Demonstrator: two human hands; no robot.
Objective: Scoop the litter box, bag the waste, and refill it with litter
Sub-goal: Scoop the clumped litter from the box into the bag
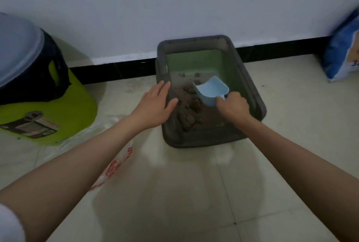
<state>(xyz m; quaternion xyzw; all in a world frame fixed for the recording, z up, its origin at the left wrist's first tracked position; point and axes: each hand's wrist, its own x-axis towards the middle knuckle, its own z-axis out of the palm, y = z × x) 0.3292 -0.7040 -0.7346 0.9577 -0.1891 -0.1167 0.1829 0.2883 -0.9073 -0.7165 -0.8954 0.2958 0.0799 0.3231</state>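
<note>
Head view, looking down at the box (250, 94) sitting on the floor tiles, its far end right up against the wall. It's a dark grey tray with a green inner wall at the far end. The far part of the bottom looks nearly bare; brownish-grey litter (194, 113) with darker clumps is piled toward the near end.

Right hand (234, 105) is over the box's right side, fingers curled round the handle of a pale blue scoop (210, 92). The scoop's mouth points toward the far-left corner of the box, tilted, just beside the clumps. Left hand (155, 104) is spread flat, fingers straight, on the box's left rim, steadying it I'd guess.

Handling, just my read: the scoop looks like thin stiff plastic, light, so holding it by the handle is the way to go. Clumps look crumbly, so slide under them rather than jabbing. The box looks rigid but probably skids on smooth tile, hence the hand on the rim.

Left of the box there's a thin clear bag (114, 166) with red print lying flat on the floor, probably for the waste. Far right of the box a blue litter sack (342, 55) leans on the wall, well apart.
</note>
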